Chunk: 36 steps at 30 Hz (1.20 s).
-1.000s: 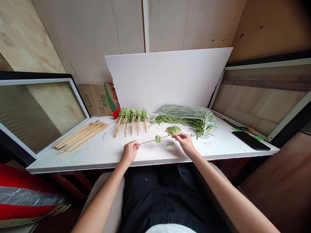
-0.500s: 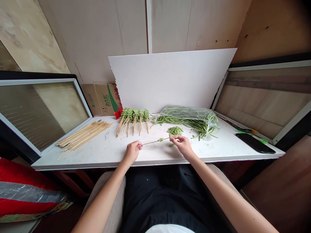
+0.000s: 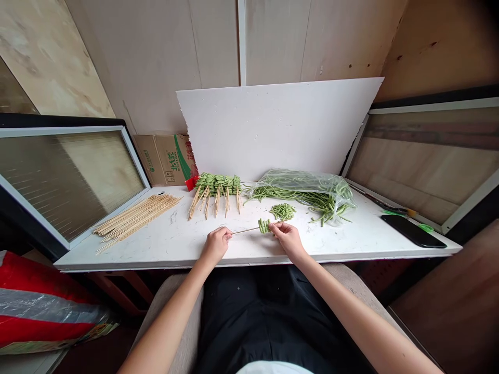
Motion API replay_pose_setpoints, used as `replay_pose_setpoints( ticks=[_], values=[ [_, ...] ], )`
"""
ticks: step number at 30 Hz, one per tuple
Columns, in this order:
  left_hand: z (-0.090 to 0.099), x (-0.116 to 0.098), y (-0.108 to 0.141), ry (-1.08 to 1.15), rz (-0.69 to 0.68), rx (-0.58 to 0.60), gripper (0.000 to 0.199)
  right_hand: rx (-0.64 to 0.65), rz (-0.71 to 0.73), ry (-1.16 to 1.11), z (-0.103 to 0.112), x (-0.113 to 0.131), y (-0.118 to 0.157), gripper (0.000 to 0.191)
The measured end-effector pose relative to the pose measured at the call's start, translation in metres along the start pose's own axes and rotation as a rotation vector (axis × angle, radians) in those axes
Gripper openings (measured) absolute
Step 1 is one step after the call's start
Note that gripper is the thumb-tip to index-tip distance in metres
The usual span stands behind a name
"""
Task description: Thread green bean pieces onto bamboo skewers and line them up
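Between my hands a thin wooden skewer (image 3: 245,230) runs nearly level above the white table (image 3: 156,244). My left hand (image 3: 218,243) pinches its left end. Several short green bean pieces (image 3: 264,226) are threaded side by side on it, toward the right. My right hand (image 3: 287,238) has its fingers closed at the right edge of these pieces, touching them. Just behind my right hand lies a small pile of cut bean pieces (image 3: 283,211). Farther back left, filled bean skewers (image 3: 218,186) are stacked with their bare sticks pointing toward me.
Loose bare skewers (image 3: 136,215) lie at the left. Long green beans (image 3: 323,200) spill from a clear plastic bag at the back right. A black phone (image 3: 414,231) rests near the right edge. A white board (image 3: 276,130) and a cardboard box (image 3: 163,158) stand behind.
The bean pieces on the skewer now stand upright in a clear row, where they looked bunched and small before. My right hand has shifted slightly down and left against them.
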<state>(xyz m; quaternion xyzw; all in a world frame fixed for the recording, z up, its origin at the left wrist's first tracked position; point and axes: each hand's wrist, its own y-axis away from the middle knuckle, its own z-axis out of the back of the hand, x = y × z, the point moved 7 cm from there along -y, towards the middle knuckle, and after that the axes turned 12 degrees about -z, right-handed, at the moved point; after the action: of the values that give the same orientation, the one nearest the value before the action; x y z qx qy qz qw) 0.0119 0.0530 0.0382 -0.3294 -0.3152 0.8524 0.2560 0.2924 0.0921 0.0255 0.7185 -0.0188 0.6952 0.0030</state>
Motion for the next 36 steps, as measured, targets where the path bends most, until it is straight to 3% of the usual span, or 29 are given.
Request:
replay_pose_setpoints(
  ticks=[5,9,12,15,18,21,25,29,32,36],
  values=[
    [-0.001,0.003,0.001,0.018,0.017,0.002,0.026,-0.012,-0.011,0.022,-0.002,-0.004,-0.001,0.052],
    [0.001,0.009,0.001,0.043,0.09,-0.025,0.026,0.045,0.035,0.135,0.0,0.009,-0.003,0.049],
    [0.003,0.012,0.001,0.052,0.133,-0.055,0.025,0.139,0.133,0.356,0.009,0.026,-0.005,0.042],
    [0.004,0.014,0.001,0.052,0.152,-0.074,0.024,0.212,0.338,0.687,0.016,0.038,-0.004,0.029],
    [0.004,0.014,0.001,0.044,0.152,-0.07,0.025,0.198,0.489,0.946,0.018,0.037,-0.002,0.017],
    [0.003,0.012,0.001,0.034,0.145,-0.058,0.027,0.15,0.49,1.029,0.019,0.032,-0.005,0.014],
    [0.004,0.009,0.0,0.012,0.132,-0.053,0.027,0.04,0.384,0.785,0.032,0.029,-0.015,0.018],
    [0.004,0.008,0.0,0.013,0.129,-0.047,0.028,-0.065,0.149,0.266,0.059,0.011,-0.033,0.049],
    [0.002,0.009,0.001,0.013,0.126,-0.036,0.029,-0.045,0.078,0.015,0.067,0.0,-0.04,0.055],
    [0.0,0.008,0.001,-0.003,0.102,-0.016,0.028,0.035,0.033,-0.1,0.065,-0.005,-0.042,0.049]
  ],
)
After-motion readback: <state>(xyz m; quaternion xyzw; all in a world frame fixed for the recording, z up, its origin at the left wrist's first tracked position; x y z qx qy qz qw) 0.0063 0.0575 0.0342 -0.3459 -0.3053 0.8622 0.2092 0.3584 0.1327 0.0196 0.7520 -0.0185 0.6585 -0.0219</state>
